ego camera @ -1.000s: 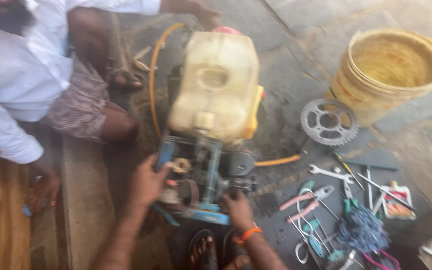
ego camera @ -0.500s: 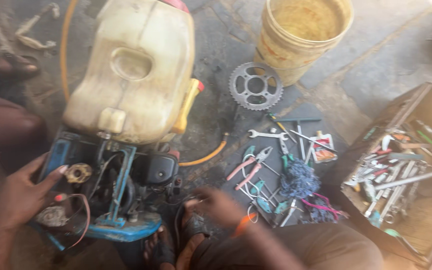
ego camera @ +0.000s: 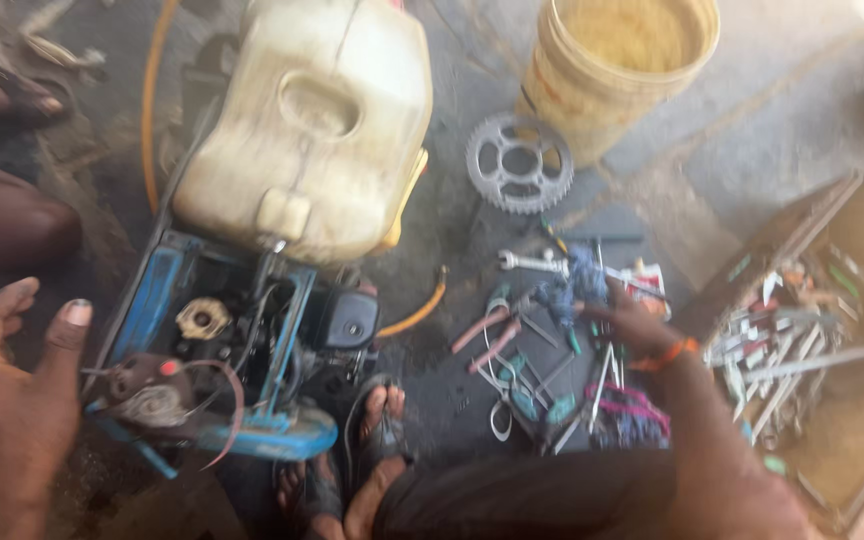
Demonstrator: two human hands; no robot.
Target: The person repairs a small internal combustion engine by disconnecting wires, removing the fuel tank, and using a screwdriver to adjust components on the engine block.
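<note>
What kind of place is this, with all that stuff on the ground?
Probably an informal outdoor repair spot. A small engine with a pale tank sits on stone paving beside scattered hand tools, a sprocket and a box of tools.

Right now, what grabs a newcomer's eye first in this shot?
The big cream plastic tank dominates the upper left, sitting on a blue-framed engine unit on the ground. To its right, the right hand reaches into a scatter of hand tools, with a toothed sprocket and a yellow bucket above them. The left hand is open at the lower left, beside the frame.
</note>
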